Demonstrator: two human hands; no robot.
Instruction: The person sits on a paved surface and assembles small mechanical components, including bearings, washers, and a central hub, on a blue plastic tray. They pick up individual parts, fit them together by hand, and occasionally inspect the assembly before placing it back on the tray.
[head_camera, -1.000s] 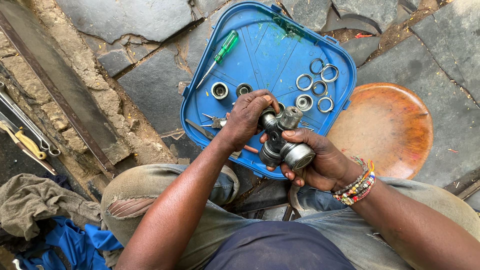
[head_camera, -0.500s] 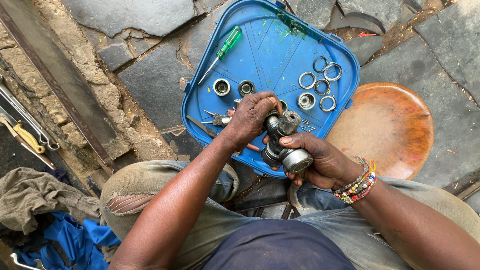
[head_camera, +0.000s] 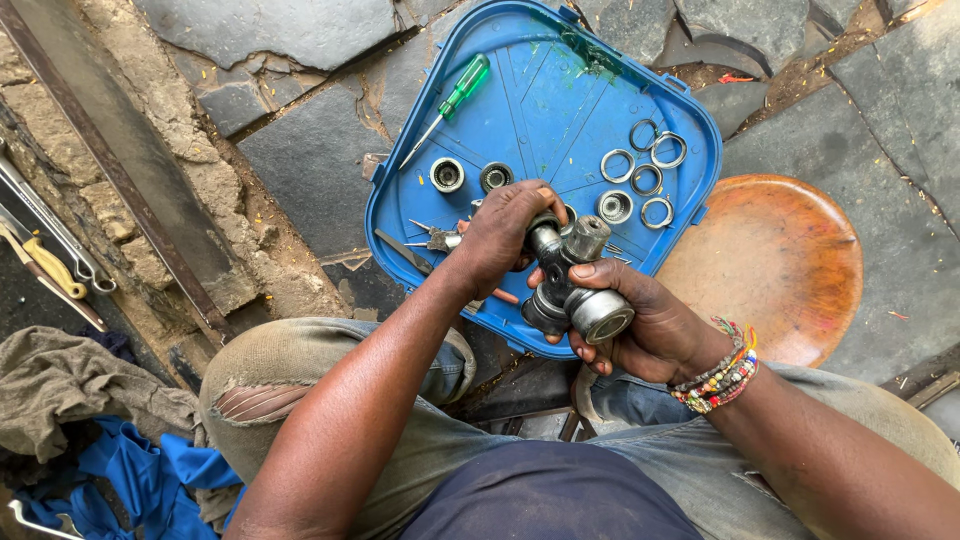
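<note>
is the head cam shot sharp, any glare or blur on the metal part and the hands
Head view: soft, even daylight, no hard shadows; the cross-shaped metal joint is sharp, with a mild sheen on its bearing cap; left hand and right hand show no motion blur; the blue tray is crisp; edges bend slightly from the wide lens.

- The grey metal cross-shaped joint with round bearing cups (head_camera: 572, 280) is partly hidden: the left hand (head_camera: 505, 235) covers its upper left arm, and the right hand (head_camera: 650, 325) wraps its underside.
- The blue square plastic lid used as a tray (head_camera: 560, 110) has its near edge hidden behind both hands and the joint.
- Small dark metal pliers (head_camera: 435, 238) show only in part; the left wrist covers their handles.
- The grey and blue crumpled cloths (head_camera: 90, 440) run off the left and bottom edges.
- The yellow-handled tool (head_camera: 50, 265) is cut off at the left edge.
- The round orange-brown wooden stool seat (head_camera: 775, 265) is partly covered by the right wrist.
</note>
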